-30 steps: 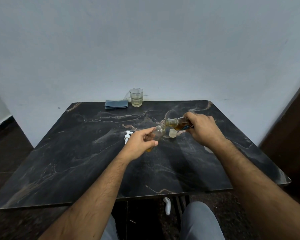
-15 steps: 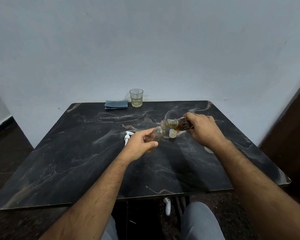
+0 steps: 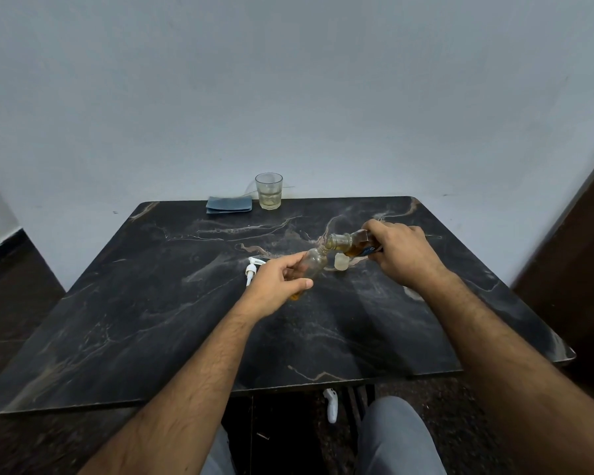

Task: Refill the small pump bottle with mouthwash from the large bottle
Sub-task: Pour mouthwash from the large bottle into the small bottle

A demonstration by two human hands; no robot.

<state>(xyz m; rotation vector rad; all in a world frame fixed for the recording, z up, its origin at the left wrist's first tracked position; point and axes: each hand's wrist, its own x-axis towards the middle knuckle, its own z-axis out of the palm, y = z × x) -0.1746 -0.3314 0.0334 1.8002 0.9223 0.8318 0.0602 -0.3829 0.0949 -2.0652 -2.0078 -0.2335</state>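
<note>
My left hand (image 3: 277, 282) grips the small clear bottle (image 3: 313, 264), which is tilted with its open neck pointing up and to the right. A little amber liquid shows at its lower end. My right hand (image 3: 401, 254) holds the large bottle (image 3: 349, 243) of amber mouthwash, tipped on its side, with its open mouth against the small bottle's neck. The white pump head (image 3: 252, 269) lies on the table just left of my left hand. A pale cap (image 3: 341, 262) sits on the table under the two bottles.
The black marble table (image 3: 151, 320) stands against a white wall. At its far edge are a glass (image 3: 269, 190) with a little liquid and a folded blue cloth (image 3: 228, 205). A white object (image 3: 331, 405) lies on the floor under the near table edge.
Both hands and both bottles have stayed almost still, with the large bottle held tipped against the small bottle's neck.
</note>
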